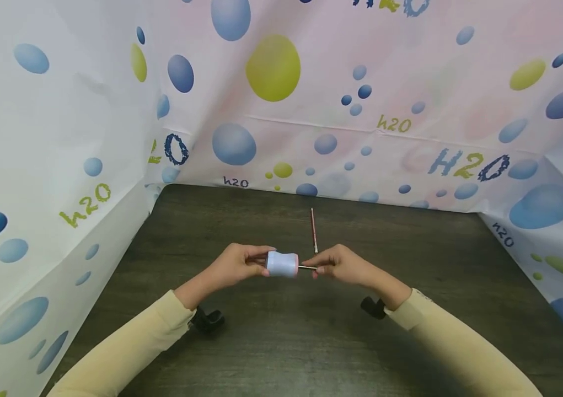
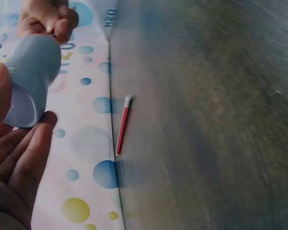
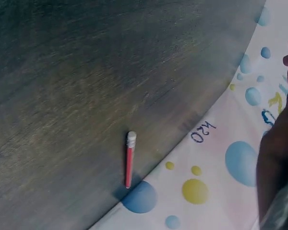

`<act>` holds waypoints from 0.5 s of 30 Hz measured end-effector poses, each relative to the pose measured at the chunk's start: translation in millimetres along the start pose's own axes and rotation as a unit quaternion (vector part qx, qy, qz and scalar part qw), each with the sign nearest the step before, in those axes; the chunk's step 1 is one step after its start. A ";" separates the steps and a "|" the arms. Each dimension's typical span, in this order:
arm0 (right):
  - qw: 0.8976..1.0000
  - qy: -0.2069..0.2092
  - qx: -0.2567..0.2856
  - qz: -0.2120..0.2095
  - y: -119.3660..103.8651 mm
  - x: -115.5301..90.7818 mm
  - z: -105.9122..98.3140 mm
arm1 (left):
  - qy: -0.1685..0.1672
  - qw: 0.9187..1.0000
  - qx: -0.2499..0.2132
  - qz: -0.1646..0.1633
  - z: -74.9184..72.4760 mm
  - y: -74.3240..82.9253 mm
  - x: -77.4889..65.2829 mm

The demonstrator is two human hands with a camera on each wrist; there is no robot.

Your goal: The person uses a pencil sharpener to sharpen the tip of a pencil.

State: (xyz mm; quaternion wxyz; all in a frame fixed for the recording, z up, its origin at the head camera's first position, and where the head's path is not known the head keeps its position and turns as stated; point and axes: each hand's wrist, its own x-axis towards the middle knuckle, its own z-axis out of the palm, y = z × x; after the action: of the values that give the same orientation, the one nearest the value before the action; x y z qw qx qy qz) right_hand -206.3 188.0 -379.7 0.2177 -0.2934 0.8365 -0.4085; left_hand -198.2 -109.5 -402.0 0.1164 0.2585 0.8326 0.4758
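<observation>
A light blue pencil sharpener (image 1: pixel 282 264), waisted like a small cylinder with a pink end, is held sideways above the table. My left hand (image 1: pixel 236 262) grips its left end between thumb and fingers. From the right, my right hand (image 1: pixel 343 264) pinches a thin dark pencil (image 1: pixel 307 267), whose far end meets the pink end of the sharpener. In the left wrist view the sharpener (image 2: pixel 32 72) shows its smooth rounded base towards the camera. Most of the right hand (image 3: pixel 283 129) is dark and cut off at the edge of the right wrist view.
A red pencil (image 1: pixel 313 229) with a white eraser lies on the dark wooden table (image 1: pixel 271 342), just beyond the hands. White sheets (image 1: pixel 336 66) printed with bubbles and "H2O" stand around the table's back and sides. A black wrist strap piece (image 1: pixel 208 320) hangs below the left wrist.
</observation>
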 end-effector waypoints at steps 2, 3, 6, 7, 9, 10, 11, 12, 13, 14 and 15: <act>0.999 -0.037 0.035 0.007 1.3 0.4 -4.7 | 0.002 1.000 0.016 0.014 1.0 1.1 -4.1; 0.997 -0.051 0.051 0.012 1.6 0.5 -6.6 | 0.003 1.000 0.020 0.019 1.0 1.7 -6.0; 0.995 -0.063 0.073 0.017 1.3 0.1 -10.6 | 0.007 1.000 0.006 0.020 -1.2 4.2 -9.0; 0.996 -0.058 0.067 0.010 1.2 0.1 -10.9 | 0.007 1.000 -0.013 0.019 -2.8 4.8 -8.5; 0.998 -0.033 0.046 -0.004 0.4 -0.6 -10.1 | 0.004 0.998 -0.066 0.016 -6.8 5.9 -6.2; 0.999 -0.014 0.031 -0.009 0.0 -1.2 -8.8 | 0.000 0.995 -0.095 0.010 -9.0 6.0 -4.8; 1.000 0.007 0.010 -0.018 -0.3 -1.8 -7.4 | -0.003 0.993 -0.120 -0.003 -11.1 5.9 -3.6; 0.999 0.031 -0.011 -0.024 -0.8 -2.4 -5.6 | -0.006 0.990 -0.141 -0.017 -13.0 5.5 -2.2; 0.997 0.057 -0.041 -0.036 -0.8 -2.8 -3.4 | -0.009 0.987 -0.156 -0.036 -14.6 5.3 -1.2; 0.993 0.086 -0.071 -0.049 -1.2 -3.4 -1.1 | -0.015 0.984 -0.169 -0.060 -15.8 4.8 -0.2; 0.985 0.114 -0.108 -0.066 -1.1 -3.9 1.1 | -0.025 0.980 -0.180 -0.085 -16.5 3.9 0.7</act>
State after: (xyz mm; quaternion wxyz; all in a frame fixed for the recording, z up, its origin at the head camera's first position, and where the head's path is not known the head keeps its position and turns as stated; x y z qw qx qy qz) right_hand -202.3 189.4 -378.9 0.0601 -0.3212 0.8736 -0.3605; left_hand -204.8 -119.6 -390.0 0.2217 0.1739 0.7492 0.5994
